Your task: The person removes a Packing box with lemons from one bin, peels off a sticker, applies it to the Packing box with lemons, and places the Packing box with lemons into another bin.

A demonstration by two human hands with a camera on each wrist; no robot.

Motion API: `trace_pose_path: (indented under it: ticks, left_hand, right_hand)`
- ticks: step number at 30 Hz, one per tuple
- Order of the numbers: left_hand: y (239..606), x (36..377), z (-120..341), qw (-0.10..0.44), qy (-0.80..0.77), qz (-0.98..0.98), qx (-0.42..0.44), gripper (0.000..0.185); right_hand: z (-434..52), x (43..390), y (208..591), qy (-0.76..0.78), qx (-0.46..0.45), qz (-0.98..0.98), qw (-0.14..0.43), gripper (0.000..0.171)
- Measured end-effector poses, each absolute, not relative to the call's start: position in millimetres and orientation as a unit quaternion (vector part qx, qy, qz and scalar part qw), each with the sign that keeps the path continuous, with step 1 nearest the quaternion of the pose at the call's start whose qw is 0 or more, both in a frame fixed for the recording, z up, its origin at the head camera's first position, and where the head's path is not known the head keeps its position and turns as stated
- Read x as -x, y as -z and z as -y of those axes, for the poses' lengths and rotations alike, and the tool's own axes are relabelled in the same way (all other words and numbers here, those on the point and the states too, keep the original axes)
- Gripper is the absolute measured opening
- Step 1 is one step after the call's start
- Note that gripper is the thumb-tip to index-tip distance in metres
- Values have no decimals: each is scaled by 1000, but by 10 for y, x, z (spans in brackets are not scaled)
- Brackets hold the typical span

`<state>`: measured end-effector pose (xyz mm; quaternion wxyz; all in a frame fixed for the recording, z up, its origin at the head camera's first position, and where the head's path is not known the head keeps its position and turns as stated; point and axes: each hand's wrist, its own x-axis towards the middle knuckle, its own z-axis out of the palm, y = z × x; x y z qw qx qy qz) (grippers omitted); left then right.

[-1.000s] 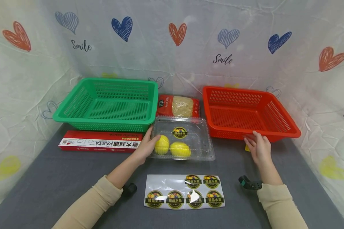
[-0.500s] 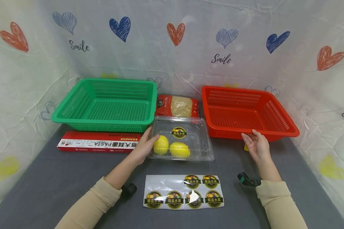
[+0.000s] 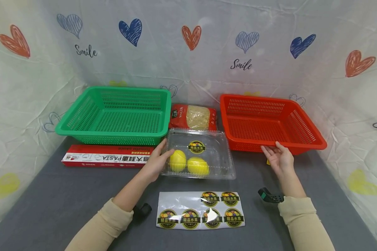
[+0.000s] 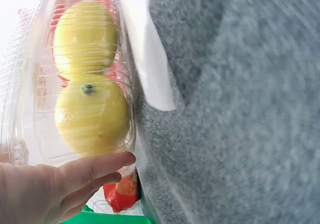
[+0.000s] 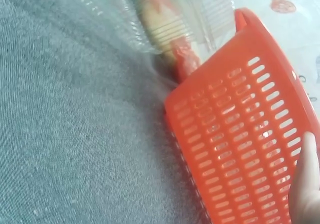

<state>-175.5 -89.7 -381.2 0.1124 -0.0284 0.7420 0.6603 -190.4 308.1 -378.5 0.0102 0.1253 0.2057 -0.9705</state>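
My left hand (image 3: 155, 164) grips the left side of a clear plastic clamshell box (image 3: 220, 157), thumb at its front left corner. Two yellow fruits (image 4: 92, 114) show through the plastic at the box's front left, one with a small green stem spot. A round black-and-gold fruit sticker (image 3: 196, 147) is on the lid. My right hand (image 3: 281, 162) is at the front wall of the red basket (image 3: 274, 144), its fingers extended and one fingertip at the rim. In the right wrist view, a digit lies along the basket's slotted side.
A sheet of round stickers (image 3: 176, 198) lies on the grey table in front. The green basket (image 3: 113, 133) stands back left, with a red pasta box (image 3: 106, 157) before it. Behind the clamshell lies a red food packet (image 3: 193, 116). A bit of yellow (image 3: 268, 162) shows beneath the red basket.
The clamshell box has shifted slightly toward me, its front edge now lower in the head view, with the left hand still on it. The right hand's fingers have spread a little at the red basket.
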Motion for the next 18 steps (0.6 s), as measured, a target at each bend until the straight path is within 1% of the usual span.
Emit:
trace_pose_path:
  ticks: [10,18]
  left_hand:
    - [3785,1706,915,117,-666,-736,26,65]
    - [3772,1661,920,122,-661,-740,25,65]
  right_hand:
    - [-3064,1898,3755,972,-124,-200,3,42]
    - [-3060,1896,3757,969,-130,-211,1,39]
